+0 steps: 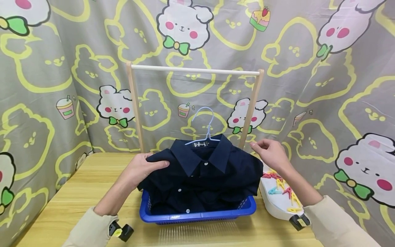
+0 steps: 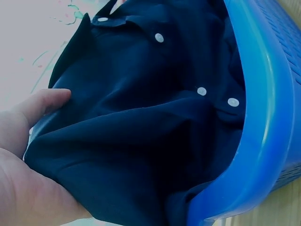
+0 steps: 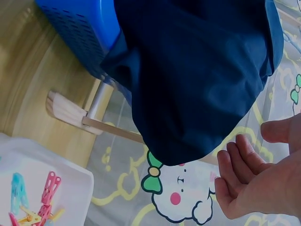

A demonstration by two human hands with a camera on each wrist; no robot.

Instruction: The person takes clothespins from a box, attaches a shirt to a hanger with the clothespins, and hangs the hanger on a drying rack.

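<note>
A dark navy shirt (image 1: pixel 197 181) with a pointed collar and white buttons lies over the blue basket (image 1: pixel 197 216), its lower part inside. Its collar surrounds a light blue clothes hanger (image 1: pixel 208 132), whose hook stands up and whose arms run into the neck opening. My left hand (image 1: pixel 143 168) holds the shirt's shoulder, thumb on top of the cloth; the left wrist view shows the thumb (image 2: pixel 56 98) on the fabric. Off the other shoulder, my right hand (image 1: pixel 273 154) is raised with nothing in it. In the right wrist view its fingers are loosely bent, apart from the cloth (image 3: pixel 197 94).
Behind the basket stands a wooden rack (image 1: pixel 134 106) with a white crossbar (image 1: pixel 197 70). A white tray (image 1: pixel 276 209) holding several coloured clothespins (image 1: pixel 279 185) sits on the wooden table (image 1: pixel 102 171) at the right. Patterned curtain (image 1: pixel 92 61) surrounds the table.
</note>
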